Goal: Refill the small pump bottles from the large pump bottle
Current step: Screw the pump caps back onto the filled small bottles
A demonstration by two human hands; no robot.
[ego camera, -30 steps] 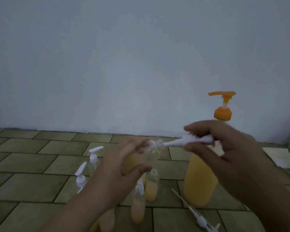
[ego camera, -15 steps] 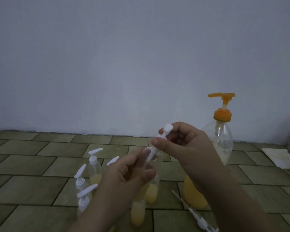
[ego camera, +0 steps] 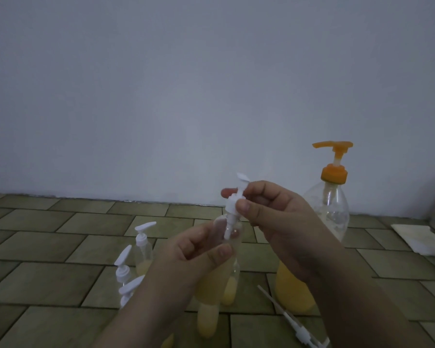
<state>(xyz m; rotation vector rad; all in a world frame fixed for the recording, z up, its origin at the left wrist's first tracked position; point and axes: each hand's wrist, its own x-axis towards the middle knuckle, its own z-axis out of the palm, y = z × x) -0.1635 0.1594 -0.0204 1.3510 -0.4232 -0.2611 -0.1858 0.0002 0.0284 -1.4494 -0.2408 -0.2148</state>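
I am watching the left hand (ego camera: 186, 257) gripping a small bottle (ego camera: 212, 280) upright in mid-air, fingers and thumb curling round its clear upper part, yellow liquid filling the lower part. The right hand (ego camera: 274, 219) is pinching a white pump head (ego camera: 232, 204) between thumb and forefinger — its stem is sitting in the bottle's neck, the collar not yet seated. The large pump bottle (ego camera: 319, 234) with its orange pump is standing on the tiled floor (ego camera: 60, 242) just behind the right hand. Other small pump bottles (ego camera: 142, 244) are standing to the left — a loose pump (ego camera: 294, 325) is lying by the large bottle's base.
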